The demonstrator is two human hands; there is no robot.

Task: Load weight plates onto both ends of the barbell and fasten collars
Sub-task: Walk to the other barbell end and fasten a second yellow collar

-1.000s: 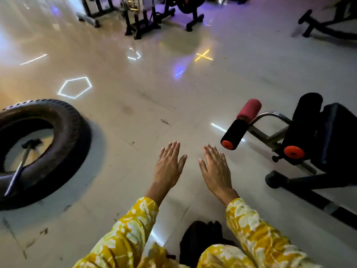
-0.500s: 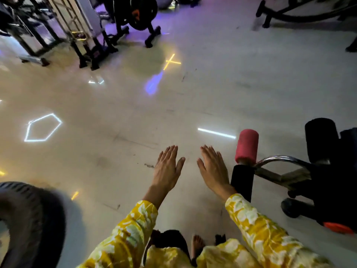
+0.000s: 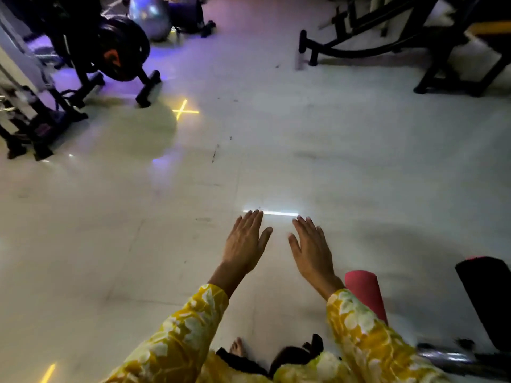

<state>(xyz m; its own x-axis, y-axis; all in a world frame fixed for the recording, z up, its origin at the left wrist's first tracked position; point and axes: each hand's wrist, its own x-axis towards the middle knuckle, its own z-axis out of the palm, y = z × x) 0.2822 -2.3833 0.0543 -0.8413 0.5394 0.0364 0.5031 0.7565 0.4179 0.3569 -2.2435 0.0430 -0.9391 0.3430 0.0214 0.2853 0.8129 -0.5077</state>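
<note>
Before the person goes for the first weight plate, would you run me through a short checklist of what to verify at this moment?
1. Left hand free: ok, open and flat, holding nothing.
2. Right hand free: ok, fingers spread, holding nothing.
3. Plates located: ok, though not certain; dark round plates appear to hang on a rack at the far left, well beyond the hands.
4. Barbell and collars located: cannot tell, neither shows in this view.
5. Floor ahead clear to walk: ok, bare tile between the hands and the rack.
6. Obstacles close by: not ok, a red foam roller on a bench frame sits just beside the right sleeve.
</note>
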